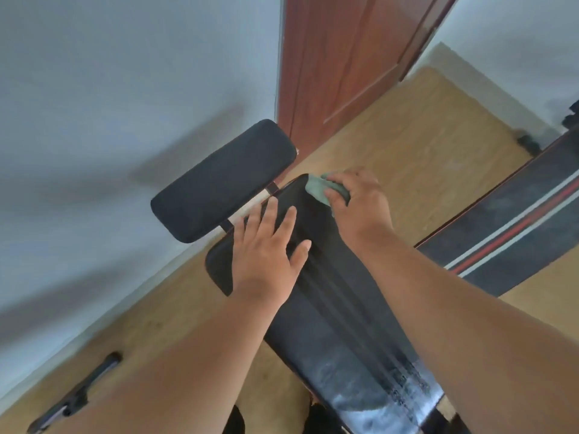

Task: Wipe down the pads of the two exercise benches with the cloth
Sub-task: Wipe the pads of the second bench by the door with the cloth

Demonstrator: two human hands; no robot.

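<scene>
Two benches were in view. On the near bench pad [332, 296], the right hand [360, 202] had its grip clamped on one green cloth [316, 187] at the far end. The left hand [266, 245] lay flat, fingers apart. The second bench [513, 223] stood to the right.

Black bench pad [329, 277]: running lengthwise below both arms, pale smears showing at its near end. Left hand [269, 245]: lying flat on the pad, fingers [271, 211] spread. Right hand [357, 202]: gripping a green cloth [316, 186] at the pad's far corner. Black headrest pad [222, 180]: sitting beyond, apart. Second bench pad [517, 217], red-and-white striped: lying to the right on the wooden floor [423, 136].
</scene>
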